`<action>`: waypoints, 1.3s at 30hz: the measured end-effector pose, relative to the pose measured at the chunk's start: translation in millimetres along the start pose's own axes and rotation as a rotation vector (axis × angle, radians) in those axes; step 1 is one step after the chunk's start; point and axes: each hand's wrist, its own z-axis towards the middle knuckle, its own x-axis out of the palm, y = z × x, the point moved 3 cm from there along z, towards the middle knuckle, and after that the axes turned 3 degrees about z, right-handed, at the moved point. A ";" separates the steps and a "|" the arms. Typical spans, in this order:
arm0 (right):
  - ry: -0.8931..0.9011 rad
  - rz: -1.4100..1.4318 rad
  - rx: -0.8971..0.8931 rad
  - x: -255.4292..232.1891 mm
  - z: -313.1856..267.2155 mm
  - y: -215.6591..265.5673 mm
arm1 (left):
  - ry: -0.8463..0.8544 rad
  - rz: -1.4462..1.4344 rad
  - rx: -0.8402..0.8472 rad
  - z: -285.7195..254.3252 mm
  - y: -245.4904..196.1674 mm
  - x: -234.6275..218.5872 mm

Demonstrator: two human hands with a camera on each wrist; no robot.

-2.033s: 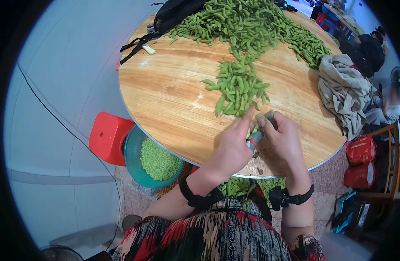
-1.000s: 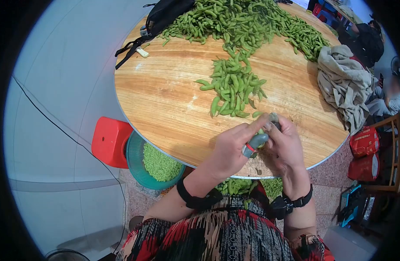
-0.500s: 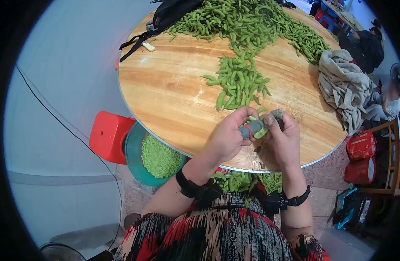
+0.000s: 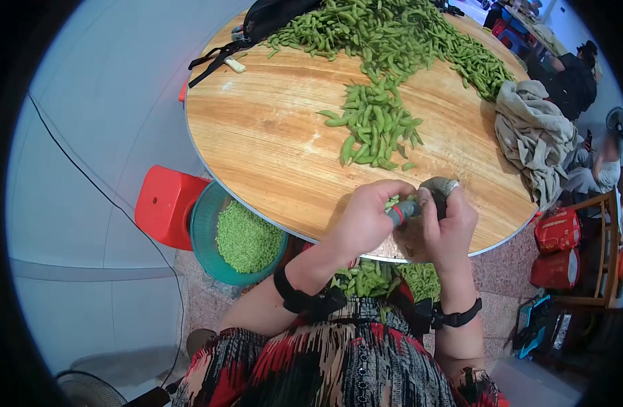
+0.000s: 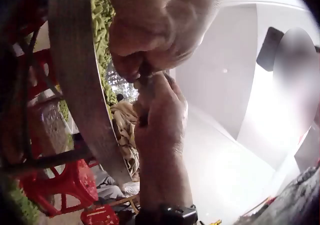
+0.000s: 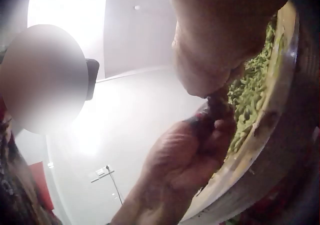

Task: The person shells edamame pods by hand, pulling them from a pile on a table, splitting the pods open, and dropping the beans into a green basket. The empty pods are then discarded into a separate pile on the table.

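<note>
Head view: your left hand (image 4: 365,220), right of centre, has its fingers curled about a little green, apparently pod, though how many pieces cannot be told. A grey finger cover (image 4: 407,209) with a red band points toward your right hand (image 4: 452,224). That hand is narrow and bent inward beside it; whether it holds anything cannot be determined. The near pods (image 4: 379,129) lie at the centre of the frame, trailing up to the large heap (image 4: 386,27) at the top, all on the round table (image 4: 270,156).

Principal risk, in my judgement: the grip is small and the cover bulky, so a piece could slip or spring free. You work close to the table's near edge, low in the frame, so it could drop among the loose pods (image 4: 365,279) below. The green basin (image 4: 201,251), lower left, sits outside the rim; anything released short of it would likely reach the floor.

Left wrist view: your hands meet at the centre, but shadow hides the fingertips. With fingers this close, a misjudged push could catch the opposite thumb.

Right wrist view: the dark fingertips nearly merge below centre; contact cannot be confirmed. Should the cover work loose, your pinch would probably fail first.
</note>
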 end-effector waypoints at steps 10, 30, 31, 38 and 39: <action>-0.043 0.543 0.255 15.7 -20.5 -11.1 | 0.120 -0.377 -0.261 -29.6 10.2 -6.0; 0.511 -0.588 0.196 35.6 46.7 -31.0 | -0.786 1.288 -0.035 -151.1 34.5 -203.2; 0.514 -0.590 0.196 33.0 43.3 -34.8 | -0.762 1.457 0.009 -148.5 25.7 -196.2; 0.496 0.454 0.547 25.8 11.3 6.4 | -0.123 -0.370 -0.118 -62.1 -7.4 -64.8; 0.531 0.608 0.596 26.2 5.8 10.3 | -0.097 -0.452 -0.141 -52.0 -7.8 -46.6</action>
